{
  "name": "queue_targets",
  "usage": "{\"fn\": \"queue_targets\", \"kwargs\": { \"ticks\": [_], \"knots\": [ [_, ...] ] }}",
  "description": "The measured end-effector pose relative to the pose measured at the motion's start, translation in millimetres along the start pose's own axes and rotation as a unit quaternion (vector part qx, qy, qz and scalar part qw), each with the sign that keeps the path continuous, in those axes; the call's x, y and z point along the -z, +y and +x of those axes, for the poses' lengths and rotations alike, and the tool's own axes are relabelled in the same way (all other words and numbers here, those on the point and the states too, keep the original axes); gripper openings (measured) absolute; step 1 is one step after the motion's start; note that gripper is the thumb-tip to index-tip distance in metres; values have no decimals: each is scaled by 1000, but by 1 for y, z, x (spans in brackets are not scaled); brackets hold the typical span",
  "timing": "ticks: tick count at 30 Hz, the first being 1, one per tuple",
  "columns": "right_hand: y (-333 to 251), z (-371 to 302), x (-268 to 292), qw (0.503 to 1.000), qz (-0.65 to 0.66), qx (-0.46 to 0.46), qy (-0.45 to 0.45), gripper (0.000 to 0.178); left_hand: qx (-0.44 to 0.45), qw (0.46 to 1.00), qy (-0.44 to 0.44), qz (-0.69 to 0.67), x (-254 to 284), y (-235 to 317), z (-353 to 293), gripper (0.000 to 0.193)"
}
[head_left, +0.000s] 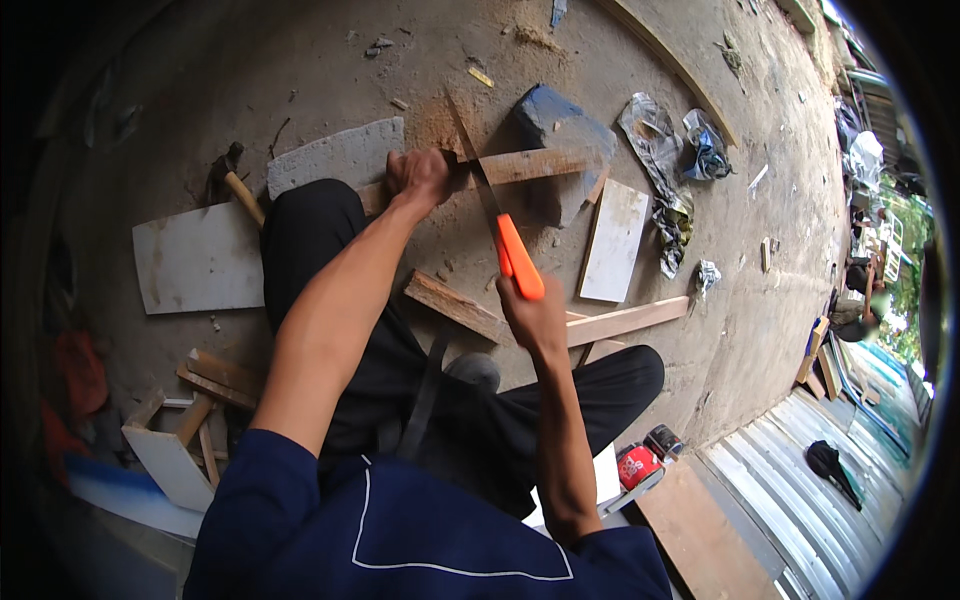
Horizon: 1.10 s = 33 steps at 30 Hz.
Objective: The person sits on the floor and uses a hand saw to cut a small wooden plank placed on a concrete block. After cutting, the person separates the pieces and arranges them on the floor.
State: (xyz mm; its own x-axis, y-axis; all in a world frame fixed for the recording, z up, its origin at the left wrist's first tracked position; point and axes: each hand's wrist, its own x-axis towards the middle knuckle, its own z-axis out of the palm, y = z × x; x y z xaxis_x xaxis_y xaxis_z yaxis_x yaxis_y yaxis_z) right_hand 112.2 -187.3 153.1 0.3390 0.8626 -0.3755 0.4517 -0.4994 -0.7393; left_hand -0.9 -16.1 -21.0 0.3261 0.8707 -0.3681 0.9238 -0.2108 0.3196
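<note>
My left hand (420, 175) presses down on a wooden strip (535, 164) that lies across a blue-grey stone block (562, 130) on the concrete floor. My right hand (535, 318) grips the orange handle of a handsaw (520, 258). The saw's blade (470, 150) crosses the strip just right of my left hand, and sawdust lies around the cut. My knee in dark trousers sits under my left arm, beside the strip.
A hammer (238, 185) lies left of my knee, next to a white board (197, 260) and a grey slab (335, 155). More wood offcuts (620, 322), a white panel (612, 240), crumpled plastic (660, 150) and a small wooden frame (180, 440) lie around.
</note>
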Motion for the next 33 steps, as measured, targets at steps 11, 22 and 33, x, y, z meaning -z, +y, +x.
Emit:
{"fn": "queue_targets", "kwargs": {
  "ticks": [11, 22, 33],
  "knots": [
    [11, 18, -6, 998, 56, -20, 13, 23, -23, 998, 37, -48, 8, 11, 3, 38],
    [20, 11, -17, 997, 61, -30, 25, 22, -27, 999, -30, -6, 22, 13, -1, 36],
    [38, -10, -13, 999, 45, -12, 17, 25, -32, 999, 13, -22, 15, 11, 0, 32]
  ]
}}
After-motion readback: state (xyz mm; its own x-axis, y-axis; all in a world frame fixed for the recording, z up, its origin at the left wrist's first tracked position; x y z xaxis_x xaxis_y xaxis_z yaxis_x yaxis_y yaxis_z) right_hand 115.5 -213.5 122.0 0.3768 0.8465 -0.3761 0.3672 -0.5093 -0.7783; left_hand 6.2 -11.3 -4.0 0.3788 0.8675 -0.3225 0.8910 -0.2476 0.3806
